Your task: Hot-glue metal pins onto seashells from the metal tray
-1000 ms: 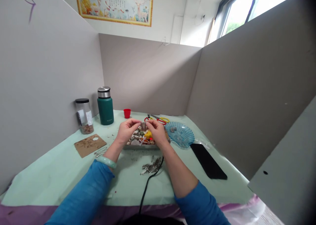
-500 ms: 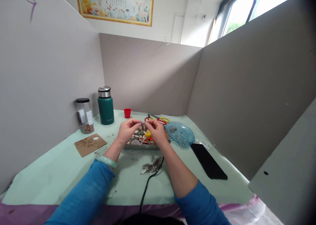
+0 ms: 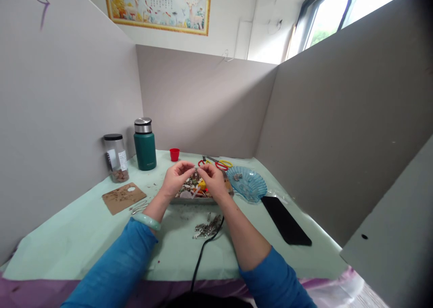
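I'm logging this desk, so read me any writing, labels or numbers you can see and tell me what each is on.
"和" and "家": large characters on the framed picture; the rest is cut off or too small.
"9": purple mark on the left partition.
Clear jar labels: too small to read.
Green flask logo: too small to read.

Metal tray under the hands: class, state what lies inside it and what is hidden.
The metal tray holds a heap of small mixed pieces, white, brown, yellow and orange. The left hand and right hand cover much of it, so the rest cannot be seen.
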